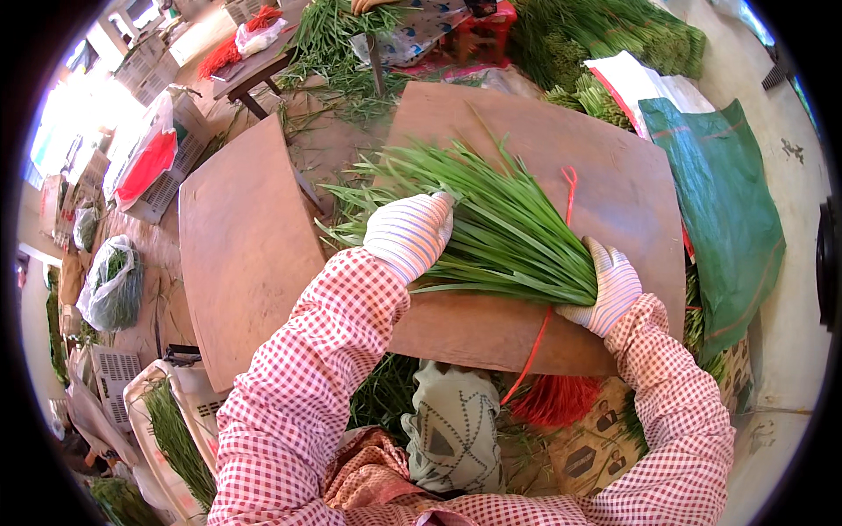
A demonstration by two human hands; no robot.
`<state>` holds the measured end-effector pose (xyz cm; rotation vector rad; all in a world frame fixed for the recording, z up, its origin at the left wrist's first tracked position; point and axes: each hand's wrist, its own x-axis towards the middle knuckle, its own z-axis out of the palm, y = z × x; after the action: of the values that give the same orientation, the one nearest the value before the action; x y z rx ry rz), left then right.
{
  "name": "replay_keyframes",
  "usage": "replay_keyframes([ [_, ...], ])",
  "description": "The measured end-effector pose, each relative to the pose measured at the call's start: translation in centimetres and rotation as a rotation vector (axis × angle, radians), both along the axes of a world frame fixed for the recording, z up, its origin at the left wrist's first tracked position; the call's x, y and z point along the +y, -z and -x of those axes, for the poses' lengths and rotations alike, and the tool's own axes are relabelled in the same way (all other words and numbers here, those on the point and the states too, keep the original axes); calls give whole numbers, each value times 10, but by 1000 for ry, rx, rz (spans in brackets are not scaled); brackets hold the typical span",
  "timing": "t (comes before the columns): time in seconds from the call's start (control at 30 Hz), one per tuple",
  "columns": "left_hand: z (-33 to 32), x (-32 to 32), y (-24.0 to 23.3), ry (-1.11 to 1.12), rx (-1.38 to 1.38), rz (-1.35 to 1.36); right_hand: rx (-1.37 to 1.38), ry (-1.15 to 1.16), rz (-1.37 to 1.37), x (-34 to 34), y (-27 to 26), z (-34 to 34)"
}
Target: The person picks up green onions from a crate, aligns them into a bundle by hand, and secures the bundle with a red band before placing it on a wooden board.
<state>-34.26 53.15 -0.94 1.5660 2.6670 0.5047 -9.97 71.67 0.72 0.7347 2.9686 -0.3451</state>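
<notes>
A bunch of long green leaves, like garlic chives (pixel 520 230), lies across the brown tabletop (pixel 473 329), its leaf tips fanned out toward the upper left. My right hand (pixel 605 286), in a striped knit glove, wraps the gathered stem end. Around the leaves near the middle of the bunch, my left hand (pixel 414 230) is closed, in a matching glove; its fingertips are partly hidden. A red tie string (pixel 538 348) runs beneath the bunch, with a loop showing beyond it and its other end hanging over the near table edge.
Left of the table stands a second brown tabletop (pixel 247 243). A green woven sack (pixel 723 217) hangs at the right. Red strings (pixel 559 398) lie below the near edge. More green bundles (pixel 612 33) are piled at the back. A person's hand (pixel 368 5) shows at the top.
</notes>
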Motion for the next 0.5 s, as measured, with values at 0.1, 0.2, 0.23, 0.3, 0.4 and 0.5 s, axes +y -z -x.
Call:
replay_keyframes([
  [0.1, 14, 0, 1, -126, 3, -22, 8, -20, 20, -2, 1, 3],
  [0.2, 66, -39, -2, -396, -59, -119, 58, -14, 47, 1, 3, -1],
  [0.23, 73, -59, -9, -353, -13, -262, 68, -13, 32, 2, 0, -1],
  [0.3, 68, -92, -13, -309, 13, -252, 68, -10, 33, 1, 6, 0],
  [0.4, 4, -105, -22, -36, -27, -249, -64, 38, 36, 1, 0, -3],
  [0.5, -43, -83, -23, 59, 66, -29, -47, 38, 28, 0, 0, -7],
])
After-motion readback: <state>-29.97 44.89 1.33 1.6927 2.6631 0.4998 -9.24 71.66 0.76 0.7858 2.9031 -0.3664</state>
